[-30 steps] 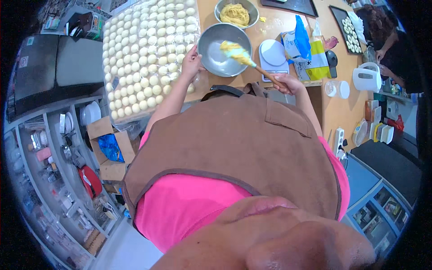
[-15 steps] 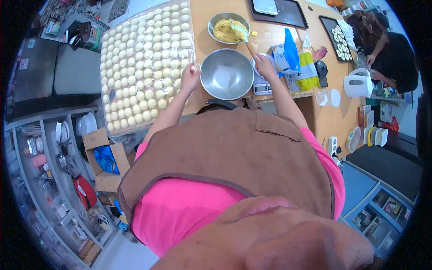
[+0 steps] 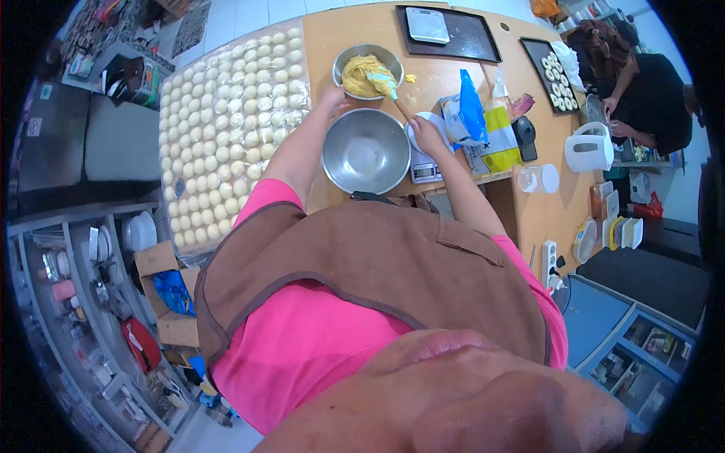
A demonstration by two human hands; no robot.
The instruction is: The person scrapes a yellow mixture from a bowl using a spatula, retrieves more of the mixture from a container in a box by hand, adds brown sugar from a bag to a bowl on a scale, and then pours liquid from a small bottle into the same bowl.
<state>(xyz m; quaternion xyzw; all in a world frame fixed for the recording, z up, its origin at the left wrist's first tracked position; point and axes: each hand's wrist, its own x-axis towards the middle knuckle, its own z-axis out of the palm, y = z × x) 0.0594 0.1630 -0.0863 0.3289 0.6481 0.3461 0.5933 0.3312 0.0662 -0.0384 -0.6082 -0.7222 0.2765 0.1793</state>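
My right hand [image 3: 430, 136] is closed round the wooden handle of a spatula [image 3: 402, 108]. Its pale blue-green blade lies in thick yellow dough [image 3: 361, 74], inside a small metal bowl [image 3: 395, 57]. At that bowl's near left rim is my left hand [image 3: 332, 100], its fingers closed against the edge and partly hidden. Between my forearms stands a larger metal bowl [image 3: 366, 155], with nothing but a faint smear in it. Beside my right hand, a white kitchen scale [image 3: 425, 172] sits partly under the forearm.
Plastic-covered rows of pale dough balls [image 3: 226, 128] fill the left side. Blue-and-white and yellow packages [image 3: 476, 121] stand right of the scale. A dark tray [image 3: 468, 38] bears another scale. Farther right are a tray of rings [image 3: 555, 79], a white pitcher [image 3: 589, 151] and another person [image 3: 649, 98].
My left hand has moved from beside the large bowl up to the small bowl's rim. My right hand still grips the spatula. The whole view has shifted slightly.
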